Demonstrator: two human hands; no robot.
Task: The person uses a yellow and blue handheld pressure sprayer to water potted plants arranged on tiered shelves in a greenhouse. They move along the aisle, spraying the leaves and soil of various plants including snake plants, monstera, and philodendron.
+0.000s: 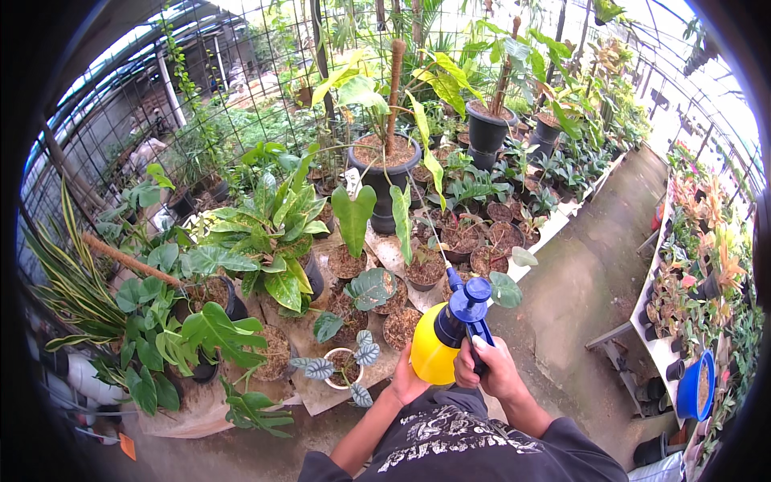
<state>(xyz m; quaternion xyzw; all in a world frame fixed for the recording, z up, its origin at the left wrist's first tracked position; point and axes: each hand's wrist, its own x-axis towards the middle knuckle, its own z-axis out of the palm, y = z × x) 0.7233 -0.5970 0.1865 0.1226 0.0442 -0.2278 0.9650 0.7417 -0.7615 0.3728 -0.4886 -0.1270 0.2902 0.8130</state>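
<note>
A yellow pump pressure sprayer (435, 352) with a blue pump top and nozzle is held in front of my body, tilted towards the plants. My right hand (491, 366) wraps its dark handle, the thumb up near the trigger. Cupped under the yellow tank is my left hand (408, 378). A thin pale streak, apparently spray, runs from the nozzle (450, 274) towards a tall philodendron-like plant (400, 220) in a large black pot (385, 175) with a coir pole (394, 90). Closer to me, a small plant with silvery, dark-veined leaves (319, 366) grows in a white pot (344, 385).
Potted plants crowd the low table (319, 400). A monstera-like plant (220, 337) overhangs its left front edge. Wire mesh fence (265, 84) stands behind. A concrete aisle (572, 289) runs on the right, beside another plant bench (653, 346) with a blue tub (697, 385).
</note>
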